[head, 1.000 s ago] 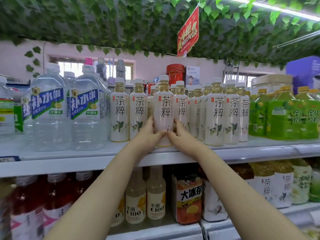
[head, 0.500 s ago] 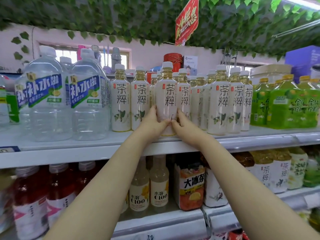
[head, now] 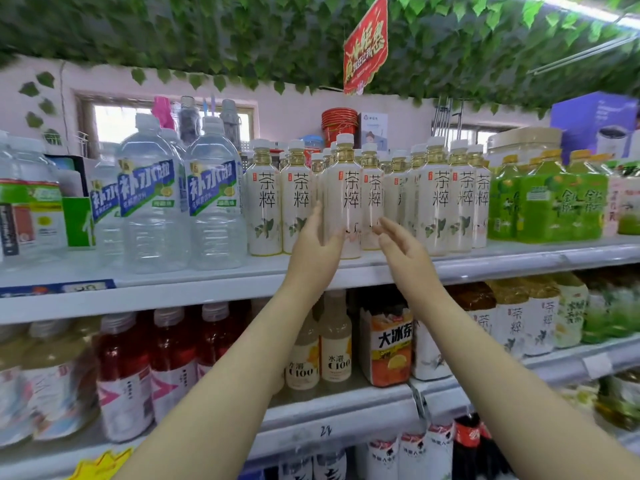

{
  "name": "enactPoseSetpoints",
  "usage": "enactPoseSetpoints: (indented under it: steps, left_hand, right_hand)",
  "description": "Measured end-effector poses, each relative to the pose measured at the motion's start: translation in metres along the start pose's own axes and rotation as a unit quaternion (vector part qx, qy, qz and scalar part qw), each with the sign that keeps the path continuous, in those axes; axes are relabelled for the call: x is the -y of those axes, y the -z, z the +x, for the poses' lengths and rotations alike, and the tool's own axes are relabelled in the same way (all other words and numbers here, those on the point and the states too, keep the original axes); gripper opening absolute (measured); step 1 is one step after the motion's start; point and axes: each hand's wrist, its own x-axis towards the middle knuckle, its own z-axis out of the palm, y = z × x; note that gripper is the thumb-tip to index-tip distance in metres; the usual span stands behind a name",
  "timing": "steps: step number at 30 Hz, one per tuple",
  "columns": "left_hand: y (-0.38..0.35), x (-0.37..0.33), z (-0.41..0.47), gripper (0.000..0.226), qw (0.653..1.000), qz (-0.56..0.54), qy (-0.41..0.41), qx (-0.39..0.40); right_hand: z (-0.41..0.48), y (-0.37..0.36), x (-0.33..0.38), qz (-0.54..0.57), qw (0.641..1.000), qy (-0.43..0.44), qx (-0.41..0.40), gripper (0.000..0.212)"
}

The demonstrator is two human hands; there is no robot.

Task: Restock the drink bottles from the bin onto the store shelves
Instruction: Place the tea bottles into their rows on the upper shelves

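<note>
A white tea bottle [head: 348, 188] with a white cap and black characters stands upright at the front of the upper shelf [head: 214, 289], among a row of like bottles [head: 440, 199]. My left hand [head: 317, 245] is just left of it, fingers spread, not gripping it. My right hand [head: 403, 249] is to its right and a little lower, fingers apart and holding nothing. The bin is out of view.
Large clear water bottles [head: 152, 202] stand left of the tea row, green tea packs [head: 547, 206] to the right. The lower shelf holds red drinks [head: 171, 355], C100 bottles [head: 334, 344] and an orange iced-tea carton [head: 389, 348]. Fake ivy and a red sign [head: 365, 46] hang overhead.
Both hands, which clasped the front tea bottle's base, have let go and drawn back and apart. The bottle now stands alone on the shelf. The view has tilted downward.
</note>
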Motion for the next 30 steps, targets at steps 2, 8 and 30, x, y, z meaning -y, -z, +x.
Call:
enactPoseSetpoints:
  steps: [2, 8, 30]
  left_hand:
    - [0.003, -0.010, -0.020, 0.060, 1.000, -0.022, -0.001, -0.010]
    - [0.002, -0.050, -0.094, 0.047, 0.995, -0.090, 0.038, -0.031]
    - [-0.040, -0.076, -0.442, 0.036, 0.916, -0.194, 0.303, -0.176]
  right_hand:
    - [-0.018, 0.007, 0.004, 0.043, 0.999, -0.006, -0.005, 0.040]
    - [-0.074, 0.030, 0.027, 0.158, 0.987, -0.029, 0.016, 0.030]
    - [-0.369, 0.085, -0.003, 0.317, 0.897, -0.268, 0.156, 0.052]
